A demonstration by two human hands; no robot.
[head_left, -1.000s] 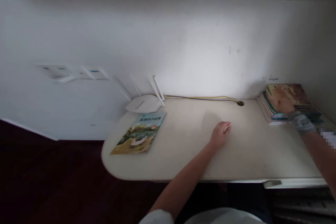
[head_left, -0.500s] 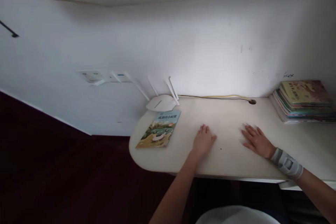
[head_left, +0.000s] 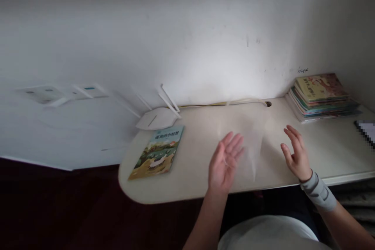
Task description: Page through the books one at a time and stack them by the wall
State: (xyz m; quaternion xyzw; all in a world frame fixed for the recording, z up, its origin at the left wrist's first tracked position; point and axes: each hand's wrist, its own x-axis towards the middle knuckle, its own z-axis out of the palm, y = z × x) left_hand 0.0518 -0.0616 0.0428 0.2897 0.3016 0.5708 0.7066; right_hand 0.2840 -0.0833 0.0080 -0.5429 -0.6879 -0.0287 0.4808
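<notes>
My left hand [head_left: 225,162] is raised over the white desk [head_left: 193,164], palm turned up and inward, fingers stretched and slightly blurred. Nothing is in it. Facing it from the right, my right hand [head_left: 296,154] is lifted too, its thumb and fingers apart and nothing held; a grey band [head_left: 319,191] wraps that wrist. A thin booklet [head_left: 158,154] with a blue, green and yellow cover lies flat on the desk, left of my left hand and apart from it. A faint whitish smear shows between the hands; I cannot tell what it is.
Behind the booklet sits a white router [head_left: 156,119] with several antennas. A cable [head_left: 222,103] runs along the wall to a desk hole [head_left: 268,104]. A stack of books [head_left: 320,97] stands at the back right. A dark-edged item [head_left: 366,131] is at the right edge. Wall sockets [head_left: 43,93] are at left.
Both hands have risen from the desk top. My left palm has turned from facing down to up and inward. The view has swung to the right, showing the dark-edged item.
</notes>
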